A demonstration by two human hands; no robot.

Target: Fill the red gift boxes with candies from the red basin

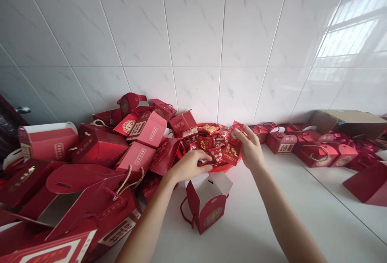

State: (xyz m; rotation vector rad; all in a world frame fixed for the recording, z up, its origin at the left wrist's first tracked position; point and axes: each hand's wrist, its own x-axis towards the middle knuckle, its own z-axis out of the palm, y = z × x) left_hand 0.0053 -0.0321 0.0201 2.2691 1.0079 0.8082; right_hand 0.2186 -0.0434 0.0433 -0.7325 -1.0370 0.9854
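A red basin (224, 169) full of red-wrapped sweets (216, 138) stands against the wall. Over its right side, my right hand (250, 145) pinches a small red packet (236, 128) between thumb and fingers. My left hand (192, 164) reaches over the basin's front left edge. Its thumb and forefinger are curved with a gap between them, near the sweets; the other fingers are partly hidden. In front of the basin sits a red gift box (208, 210) with its top open, white inside, a gold emblem on its front and a red cord handle at its side.
Red gift boxes (99, 146) are heaped along the left, some with flaps open. More red boxes (281, 142) stand at the right by a brown cardboard box (347, 122). A tiled wall (196, 33) rises behind the white tabletop (256, 222).
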